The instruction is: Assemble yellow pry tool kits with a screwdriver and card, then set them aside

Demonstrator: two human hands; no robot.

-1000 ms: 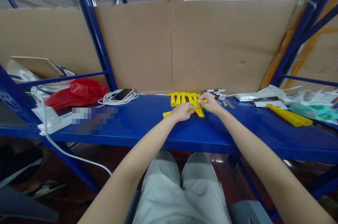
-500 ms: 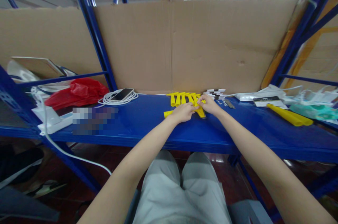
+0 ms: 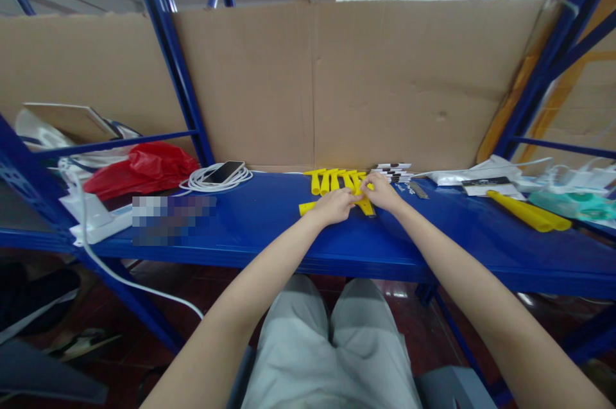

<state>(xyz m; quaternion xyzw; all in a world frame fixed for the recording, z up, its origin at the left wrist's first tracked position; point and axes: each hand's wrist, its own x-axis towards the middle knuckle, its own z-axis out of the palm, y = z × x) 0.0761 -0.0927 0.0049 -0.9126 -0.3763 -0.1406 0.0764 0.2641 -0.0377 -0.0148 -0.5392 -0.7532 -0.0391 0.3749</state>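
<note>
My left hand [image 3: 335, 205] is wrapped round the handle of a yellow scraper [image 3: 366, 207], which lies sideways just above the blue shelf. Its handle end sticks out to the left of the hand, and its wide head shows on the right. At the far end of that head, the fingers of my right hand [image 3: 380, 191] are pinched together; they partly hide what they touch. Just behind my hands, several more yellow T-shaped scrapers [image 3: 325, 182] lie in a row. Beyond my right hand are a stack of small black-and-white packets [image 3: 392, 171] and a thin metal blade [image 3: 418, 189].
A tall cardboard panel [image 3: 250, 88] closes the back of the blue shelf [image 3: 269, 242]. To the left are a phone [image 3: 227, 171] on a coiled white cable [image 3: 192, 183] and a red bag [image 3: 144, 168]. Yellow tubes [image 3: 529, 211] and plastic bags [image 3: 474, 173] lie on the right.
Almost nothing differs. Both hands stay at the same scraper, with only a slight shift of the fingers.
</note>
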